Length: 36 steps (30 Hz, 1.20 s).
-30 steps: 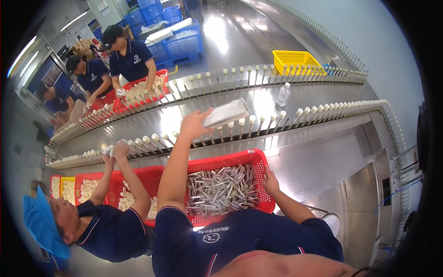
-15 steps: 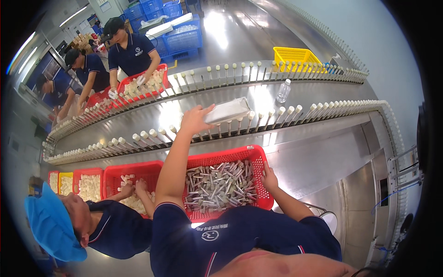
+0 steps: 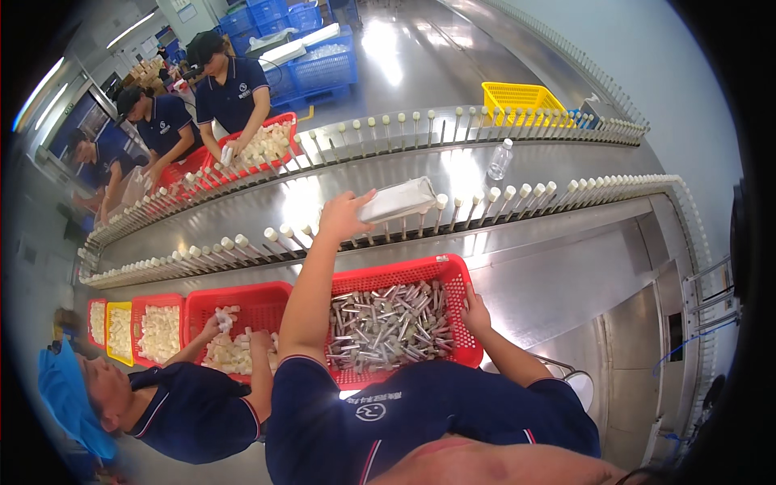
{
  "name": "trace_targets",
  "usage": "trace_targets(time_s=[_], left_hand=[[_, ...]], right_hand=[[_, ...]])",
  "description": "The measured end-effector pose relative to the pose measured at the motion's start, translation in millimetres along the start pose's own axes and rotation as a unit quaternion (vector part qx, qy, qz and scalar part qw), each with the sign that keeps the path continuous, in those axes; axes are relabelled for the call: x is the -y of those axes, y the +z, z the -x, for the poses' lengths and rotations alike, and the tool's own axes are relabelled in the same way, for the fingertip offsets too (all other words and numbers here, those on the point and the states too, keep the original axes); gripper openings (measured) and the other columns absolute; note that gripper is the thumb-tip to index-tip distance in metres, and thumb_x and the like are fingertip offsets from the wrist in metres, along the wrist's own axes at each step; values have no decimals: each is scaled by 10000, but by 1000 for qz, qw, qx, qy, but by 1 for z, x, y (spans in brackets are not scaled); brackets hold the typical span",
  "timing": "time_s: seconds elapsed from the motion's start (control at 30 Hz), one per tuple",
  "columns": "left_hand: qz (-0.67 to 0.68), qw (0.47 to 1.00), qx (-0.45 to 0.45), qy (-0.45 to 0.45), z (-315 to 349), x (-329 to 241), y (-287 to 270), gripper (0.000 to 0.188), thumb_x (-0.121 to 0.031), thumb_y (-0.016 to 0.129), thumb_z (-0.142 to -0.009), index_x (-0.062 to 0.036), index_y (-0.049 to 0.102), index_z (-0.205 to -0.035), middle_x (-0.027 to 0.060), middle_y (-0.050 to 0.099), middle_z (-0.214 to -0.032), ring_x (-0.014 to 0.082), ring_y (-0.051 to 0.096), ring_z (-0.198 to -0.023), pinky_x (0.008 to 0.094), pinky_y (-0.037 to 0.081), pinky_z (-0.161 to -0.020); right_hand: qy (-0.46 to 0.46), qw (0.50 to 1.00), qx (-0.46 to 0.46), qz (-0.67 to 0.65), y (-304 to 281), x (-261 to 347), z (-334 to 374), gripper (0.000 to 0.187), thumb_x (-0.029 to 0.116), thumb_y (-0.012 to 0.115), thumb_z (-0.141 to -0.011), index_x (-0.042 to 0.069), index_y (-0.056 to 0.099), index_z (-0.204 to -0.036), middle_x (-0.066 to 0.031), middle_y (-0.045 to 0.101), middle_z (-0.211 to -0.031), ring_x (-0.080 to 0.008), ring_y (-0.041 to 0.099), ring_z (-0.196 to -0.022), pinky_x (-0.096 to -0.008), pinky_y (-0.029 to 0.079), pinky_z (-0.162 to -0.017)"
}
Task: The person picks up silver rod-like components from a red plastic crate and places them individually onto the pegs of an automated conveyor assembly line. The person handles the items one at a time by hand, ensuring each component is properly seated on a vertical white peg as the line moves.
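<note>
My left hand [image 3: 343, 217] reaches forward over the near row of upright rods. It is closed on the left end of a whitish, oblong, wrapped-looking block [image 3: 398, 200], whose exact kind I cannot make out. White caps [image 3: 440, 200] on rods stand close beside the block. In front of my body is a red perforated basket [image 3: 388, 279], holding a heap of metal pins [image 3: 388, 323] with greyish-green ends. My right hand [image 3: 475, 312] grips that basket's right rim, thumb uppermost; some of its fingers are hidden.
A clear bottle [image 3: 499, 160] stands on the metal table between two curving rows of rods. Beyond sits a yellow basket [image 3: 525, 103]. At my left, a co-worker in a blue cap [image 3: 77, 396] handles white pieces in a red basket [image 3: 234, 295]. Several people work across the line.
The capped rods have shifted along the line. The co-worker at my left has moved both hands among the white pieces. My hands keep nearly the same places.
</note>
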<state>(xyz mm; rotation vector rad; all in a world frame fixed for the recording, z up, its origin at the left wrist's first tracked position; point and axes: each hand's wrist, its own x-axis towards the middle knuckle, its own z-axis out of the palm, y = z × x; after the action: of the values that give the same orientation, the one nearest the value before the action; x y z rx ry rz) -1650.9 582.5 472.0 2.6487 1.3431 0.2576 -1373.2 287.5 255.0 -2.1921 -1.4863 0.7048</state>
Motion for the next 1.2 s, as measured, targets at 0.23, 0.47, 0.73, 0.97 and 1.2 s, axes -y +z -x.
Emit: trace_targets(time_s=[0.23, 0.47, 0.73, 0.97, 1.2], left_hand=[[11, 999, -37, 10, -1, 4, -18, 836, -447, 791, -545, -332, 509, -1323, 93, 583, -947, 287, 603, -891, 399, 486, -785], [-5, 1000, 16, 7, 7, 0, -9, 833, -433, 791, -548, -320, 511, -1324, 90, 587, -924, 283, 606, -878, 393, 493, -766], [-11, 1000, 3, -1, 5, 11, -3, 845, -446, 794, -544, -314, 507, -1328, 85, 591, -939, 282, 610, -888, 386, 493, -768], [15, 1000, -27, -2, 2, 18, -12, 831, -423, 794, -558, -317, 504, -1330, 82, 589, -949, 288, 604, -897, 394, 486, -785], [-3, 1000, 6, 0, 4, 12, 12, 868, -457, 793, -548, -332, 478, -1348, 98, 585, -941, 288, 603, -923, 397, 488, -792]], right_hand=[[-6, 1000, -1, -1, 2, 2, 2, 807, 118, 566, -782, 176, 167, -1481, -205, 523, -1049, -383, 563, -932, -438, 482, -776], [-7, 1000, 0, -4, 2, -8, 4, 793, 116, 562, -787, 161, 176, -1478, -215, 527, -1035, -389, 565, -915, -440, 480, -774], [-11, 1000, -7, 0, 3, -3, -2, 797, 115, 563, -784, 162, 174, -1479, -217, 528, -1053, -387, 567, -932, -442, 485, -784], [-6, 1000, 7, 3, 9, -5, 2, 808, 133, 578, -777, 158, 177, -1478, -211, 516, -1076, -387, 564, -947, -441, 486, -788], [-251, 937, -214, 114, -18, 32, -5, 500, 158, 615, -803, 62, 507, -1282, -195, 509, -1261, -351, 590, -952, -385, 452, -863]])
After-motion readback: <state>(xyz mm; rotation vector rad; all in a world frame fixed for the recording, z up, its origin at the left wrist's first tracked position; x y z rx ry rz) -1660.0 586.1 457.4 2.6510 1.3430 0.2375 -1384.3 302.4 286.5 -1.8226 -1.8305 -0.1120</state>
